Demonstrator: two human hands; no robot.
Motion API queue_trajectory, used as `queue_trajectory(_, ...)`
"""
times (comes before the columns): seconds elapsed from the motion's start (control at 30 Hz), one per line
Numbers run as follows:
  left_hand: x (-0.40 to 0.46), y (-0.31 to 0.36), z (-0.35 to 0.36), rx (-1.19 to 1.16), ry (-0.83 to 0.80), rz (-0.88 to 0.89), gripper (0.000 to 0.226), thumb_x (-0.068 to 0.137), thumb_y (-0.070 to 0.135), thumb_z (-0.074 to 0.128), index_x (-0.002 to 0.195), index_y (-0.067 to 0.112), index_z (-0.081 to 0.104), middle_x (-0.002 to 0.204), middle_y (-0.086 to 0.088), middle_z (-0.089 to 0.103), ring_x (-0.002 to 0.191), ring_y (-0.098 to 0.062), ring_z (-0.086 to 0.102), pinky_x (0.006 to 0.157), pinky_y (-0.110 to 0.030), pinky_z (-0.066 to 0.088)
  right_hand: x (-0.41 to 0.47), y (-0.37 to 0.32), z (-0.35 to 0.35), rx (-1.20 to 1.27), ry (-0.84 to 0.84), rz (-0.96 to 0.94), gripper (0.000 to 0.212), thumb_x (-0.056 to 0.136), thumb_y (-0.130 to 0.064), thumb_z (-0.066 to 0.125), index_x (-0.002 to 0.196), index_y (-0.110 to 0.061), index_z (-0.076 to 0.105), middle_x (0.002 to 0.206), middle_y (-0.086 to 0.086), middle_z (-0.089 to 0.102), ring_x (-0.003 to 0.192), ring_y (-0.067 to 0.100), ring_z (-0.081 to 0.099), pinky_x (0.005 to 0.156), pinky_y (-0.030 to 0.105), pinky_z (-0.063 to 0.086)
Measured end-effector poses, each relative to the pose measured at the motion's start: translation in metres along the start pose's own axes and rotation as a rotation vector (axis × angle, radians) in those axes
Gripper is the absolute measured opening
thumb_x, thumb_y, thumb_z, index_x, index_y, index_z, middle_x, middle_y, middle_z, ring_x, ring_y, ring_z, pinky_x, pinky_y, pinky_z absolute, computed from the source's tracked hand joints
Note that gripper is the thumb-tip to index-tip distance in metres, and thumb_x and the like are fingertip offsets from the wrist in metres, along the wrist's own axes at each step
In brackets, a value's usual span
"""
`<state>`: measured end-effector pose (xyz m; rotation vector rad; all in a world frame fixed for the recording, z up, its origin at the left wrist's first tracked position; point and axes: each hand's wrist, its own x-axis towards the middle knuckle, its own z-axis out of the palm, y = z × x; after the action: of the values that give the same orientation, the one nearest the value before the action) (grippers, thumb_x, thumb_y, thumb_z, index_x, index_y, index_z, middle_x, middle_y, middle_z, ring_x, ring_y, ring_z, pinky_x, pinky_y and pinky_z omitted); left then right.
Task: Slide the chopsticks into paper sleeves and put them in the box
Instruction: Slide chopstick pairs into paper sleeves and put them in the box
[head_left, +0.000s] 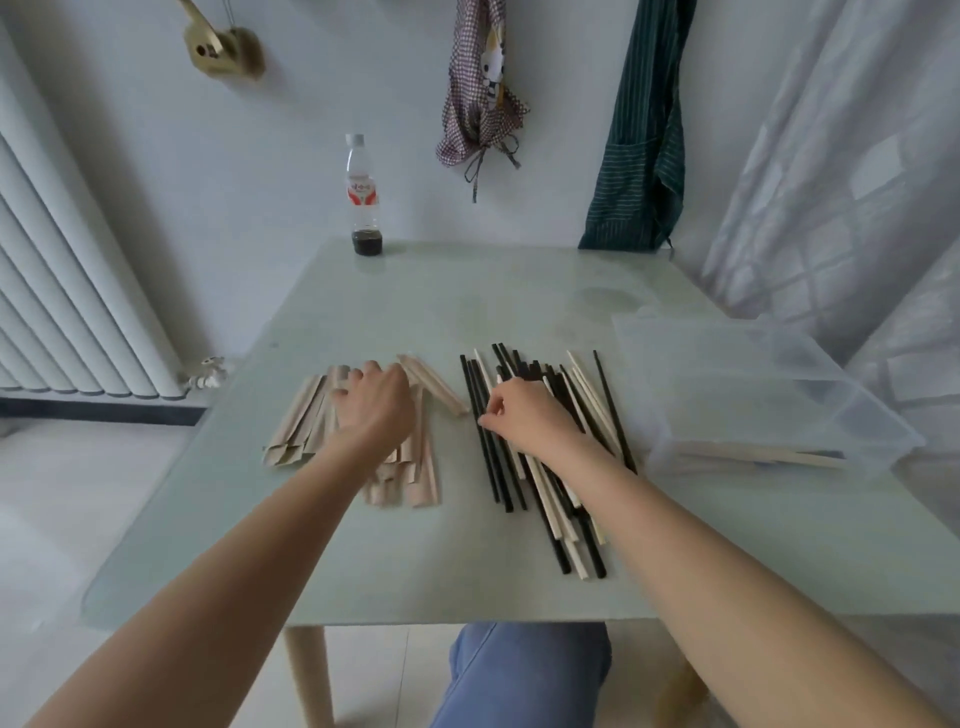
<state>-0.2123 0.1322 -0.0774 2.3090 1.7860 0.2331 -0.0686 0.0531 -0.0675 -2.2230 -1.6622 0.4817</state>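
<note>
On glass table (363, 545), left hand (375, 404) touches sleeves (296, 431); right hand (524, 415) pinches one black chopstick (491, 467).

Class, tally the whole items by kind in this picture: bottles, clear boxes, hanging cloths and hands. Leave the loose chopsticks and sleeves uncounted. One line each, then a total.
Bottle: 1
Box: 1
Hanging cloths: 2, checked cloth and green cloth
Hands: 2, left hand and right hand
Total: 6
</note>
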Motion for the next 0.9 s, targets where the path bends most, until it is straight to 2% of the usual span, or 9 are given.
queue_trajectory(0.13, 0.009, -0.018, 0.005, -0.037, -0.021, -0.017, 0.025, 0.095, 0.025, 0.047, 0.111, 0.007, 0.056, 0.124, -0.017, 0.045, 0.122, -0.035, 0.040, 0.098, -0.046, 0.037, 0.017, -0.012, 0.020, -0.173, -0.053, 0.086, 0.034, 0.089, -0.019, 0.060, 0.063, -0.013, 0.040, 0.072, 0.005, 0.049, 0.066, 0.024, 0.052, 0.046, 0.026, 0.035)
queue_trajectory(0.23, 0.018, -0.022, 0.009, -0.046, -0.002, -0.056, 0.020, 0.094, 0.020, 0.047, 0.107, 0.007, 0.056, 0.121, -0.016, 0.048, 0.118, -0.034, 0.044, 0.094, -0.044, 0.036, 0.025, -0.020, 0.024, -0.243, -0.050, 0.143, 0.025, 0.091, -0.004, 0.055, 0.070, -0.010, 0.042, 0.095, 0.012, 0.058, 0.073, 0.025, 0.050, 0.053, 0.029, 0.038)
queue_trajectory(0.3, 0.021, -0.022, 0.012, -0.055, 0.017, -0.074, 0.018, 0.095, 0.017, 0.044, 0.101, 0.006, 0.057, 0.117, -0.014, 0.053, 0.115, -0.034, 0.046, 0.091, -0.041, 0.036, 0.027, -0.024, 0.023, -0.285, -0.046, 0.172, 0.009, 0.091, 0.002, 0.050, 0.091, -0.006, 0.055, 0.107, 0.013, 0.059, 0.078, 0.025, 0.052, 0.062, 0.030, 0.041)
queue_trajectory(0.37, 0.025, -0.025, 0.013, -0.092, 0.038, -0.070, 0.020, 0.093, 0.017, 0.043, 0.086, 0.005, 0.056, 0.106, -0.015, 0.056, 0.102, -0.033, 0.051, 0.083, -0.039, 0.039, 0.030, -0.026, 0.023, -0.303, -0.057, 0.196, 0.018, 0.090, 0.005, 0.047, 0.103, -0.004, 0.057, 0.109, 0.013, 0.059, 0.086, 0.026, 0.057, 0.066, 0.030, 0.043)
queue_trajectory(0.47, 0.026, -0.030, 0.013, -0.163, 0.059, -0.006, 0.036, 0.092, 0.018, 0.046, 0.059, 0.008, 0.036, 0.073, -0.014, 0.048, 0.068, -0.029, 0.043, 0.053, -0.030, 0.029, 0.032, -0.031, 0.025, -0.305, -0.100, 0.211, 0.010, 0.091, 0.001, 0.049, 0.093, -0.006, 0.056, 0.099, 0.012, 0.063, 0.090, 0.026, 0.064, 0.061, 0.030, 0.045)
queue_trajectory(0.57, 0.021, -0.027, 0.004, -0.270, 0.076, 0.061, 0.049, 0.095, 0.039, 0.048, 0.058, 0.009, 0.036, 0.056, -0.004, 0.037, 0.056, -0.022, 0.034, 0.048, -0.030, 0.022, 0.034, -0.028, 0.026, -0.244, -0.121, 0.217, 0.024, 0.088, -0.007, 0.053, 0.068, -0.009, 0.041, 0.079, 0.008, 0.056, 0.078, 0.025, 0.061, 0.051, 0.026, 0.040)
queue_trajectory(0.67, 0.012, -0.020, -0.007, -0.513, 0.000, 0.028, 0.035, 0.096, 0.042, 0.044, 0.088, 0.008, 0.051, 0.076, -0.005, 0.053, 0.072, -0.023, 0.052, 0.064, -0.029, 0.039, 0.028, -0.023, 0.022, -0.121, -0.129, 0.219, 0.031, 0.086, -0.018, 0.058, 0.063, -0.013, 0.037, 0.066, 0.004, 0.048, 0.069, 0.024, 0.055, 0.049, 0.024, 0.037)
queue_trajectory(0.73, 0.006, -0.019, -0.012, -0.811, -0.108, -0.027, 0.027, 0.098, 0.030, 0.040, 0.104, 0.004, 0.045, 0.090, -0.012, 0.064, 0.080, -0.029, 0.065, 0.072, -0.035, 0.052, 0.023, -0.019, 0.015, 0.000, -0.101, 0.222, 0.030, 0.086, -0.022, 0.058, 0.065, -0.012, 0.040, 0.066, 0.004, 0.052, 0.068, 0.023, 0.056, 0.051, 0.024, 0.039)
queue_trajectory(0.9, -0.002, -0.014, -0.014, -1.345, -0.258, -0.209, 0.024, 0.095, 0.002, 0.028, 0.087, -0.005, 0.049, 0.076, -0.020, 0.064, 0.067, -0.028, 0.065, 0.067, -0.038, 0.058, 0.007, -0.013, -0.004, 0.477, 0.040, 0.263, 0.014, 0.084, -0.013, 0.054, 0.075, -0.003, 0.056, 0.059, 0.004, 0.058, 0.037, 0.006, 0.049, 0.038, 0.016, 0.037)
